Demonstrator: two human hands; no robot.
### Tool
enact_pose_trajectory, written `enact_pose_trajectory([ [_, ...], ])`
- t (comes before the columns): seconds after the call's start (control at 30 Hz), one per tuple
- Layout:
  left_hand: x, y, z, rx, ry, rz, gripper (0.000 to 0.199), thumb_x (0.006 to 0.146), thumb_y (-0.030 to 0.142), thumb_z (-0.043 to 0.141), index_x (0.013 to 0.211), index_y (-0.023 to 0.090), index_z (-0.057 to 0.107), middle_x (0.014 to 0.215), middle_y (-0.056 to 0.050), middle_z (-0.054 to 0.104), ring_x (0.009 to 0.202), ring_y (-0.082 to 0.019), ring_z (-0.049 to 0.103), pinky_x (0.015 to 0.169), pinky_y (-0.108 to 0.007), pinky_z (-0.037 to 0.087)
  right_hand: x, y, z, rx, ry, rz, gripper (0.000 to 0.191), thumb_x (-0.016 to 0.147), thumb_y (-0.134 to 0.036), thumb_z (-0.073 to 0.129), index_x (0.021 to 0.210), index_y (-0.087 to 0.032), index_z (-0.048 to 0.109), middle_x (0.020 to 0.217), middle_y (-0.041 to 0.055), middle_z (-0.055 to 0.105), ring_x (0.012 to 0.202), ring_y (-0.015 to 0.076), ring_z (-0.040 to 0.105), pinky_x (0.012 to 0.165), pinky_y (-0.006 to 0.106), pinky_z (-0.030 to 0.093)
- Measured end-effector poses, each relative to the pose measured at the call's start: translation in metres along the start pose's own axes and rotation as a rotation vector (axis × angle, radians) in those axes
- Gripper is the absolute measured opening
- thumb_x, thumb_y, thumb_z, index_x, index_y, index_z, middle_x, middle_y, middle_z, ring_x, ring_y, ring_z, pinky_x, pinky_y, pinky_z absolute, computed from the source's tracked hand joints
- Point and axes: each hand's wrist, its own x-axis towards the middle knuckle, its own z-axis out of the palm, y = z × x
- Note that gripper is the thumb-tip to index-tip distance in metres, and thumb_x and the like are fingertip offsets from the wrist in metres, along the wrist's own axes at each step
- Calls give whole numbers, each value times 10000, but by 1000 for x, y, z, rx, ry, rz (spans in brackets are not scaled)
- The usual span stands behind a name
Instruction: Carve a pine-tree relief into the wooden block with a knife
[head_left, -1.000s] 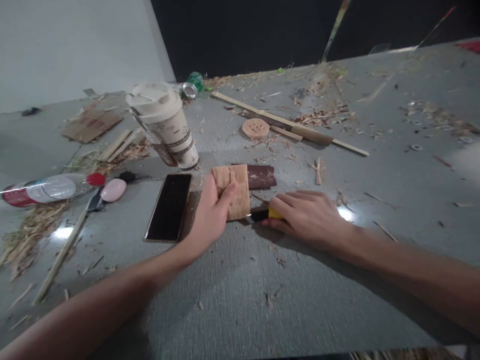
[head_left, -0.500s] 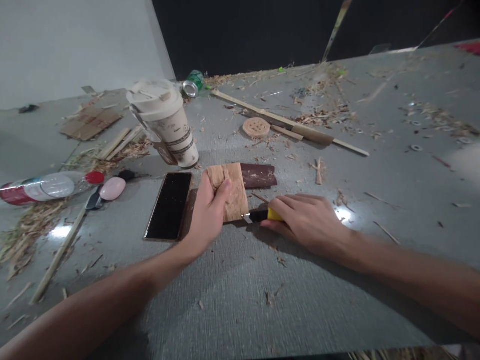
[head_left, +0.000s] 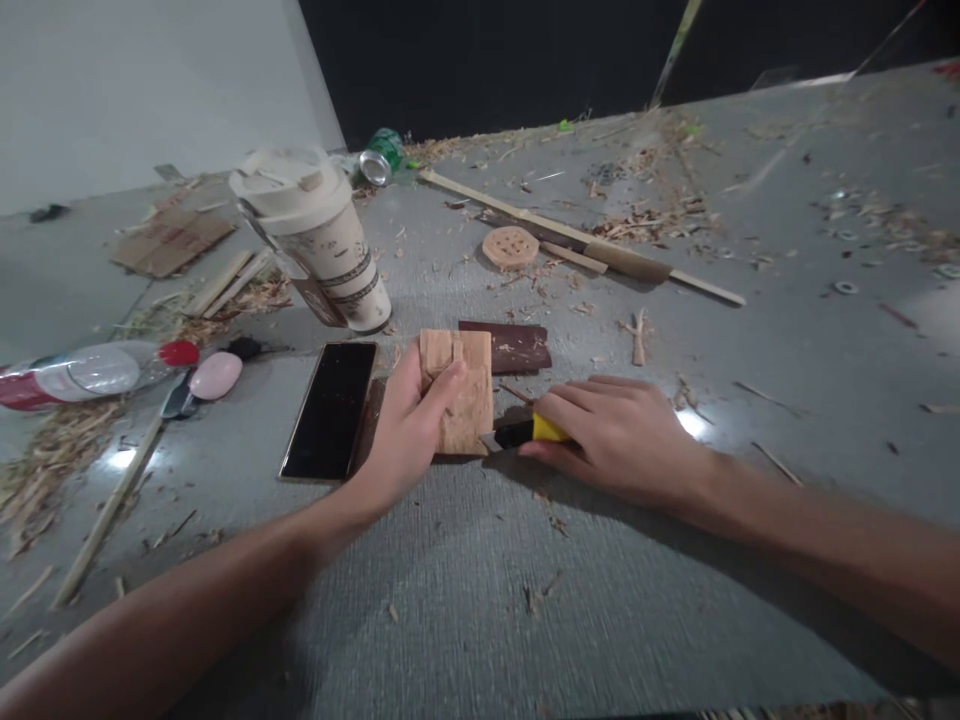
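Note:
My left hand (head_left: 409,415) grips a flat, rough wooden block (head_left: 472,400) by its left side, the thumb lying on its face. My right hand (head_left: 615,435) is closed around the yellow and black handle of a utility knife (head_left: 547,427). The knife's blade points left and meets the block near its lower right corner. Behind the block lies a dark reddish-brown piece (head_left: 521,348), partly hidden by it. A black phone (head_left: 330,410) rests just left of my left hand.
A lidded paper cup (head_left: 330,245) stands behind the phone. Left of it lie a plastic bottle (head_left: 90,373) and a pink oval object (head_left: 216,375). Farther back are a green can (head_left: 381,157), a round wooden piece (head_left: 510,247) and a long stick (head_left: 705,287). Wood shavings litter the grey table (head_left: 450,620).
The wooden block has turned slightly in my left hand and now stands straighter. The knife tip sits slightly lower at its corner. The whole view has shifted a little.

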Motion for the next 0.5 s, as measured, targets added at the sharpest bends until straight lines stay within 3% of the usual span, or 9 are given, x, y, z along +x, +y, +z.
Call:
enact_pose_trajectory([
  [0.23,-1,-2,0,-68,-16,-28,293,1094,467,701,1291,252,733,1278,-78,783,1273,-340,718,1214,-564,562,-1,12,2,46,-8,32,576,1211,-633,390,918,-217,661,768,23,734,637,176,642,630,359,357],
  [0.5,0,-4,0,-19,18,3,239,1088,434,703,1232,243,705,1204,-80,773,1164,-332,727,1101,-525,579,1,11,0,168,-90,-40,532,1199,-616,431,954,-213,677,809,27,751,662,172,650,638,353,388],
])
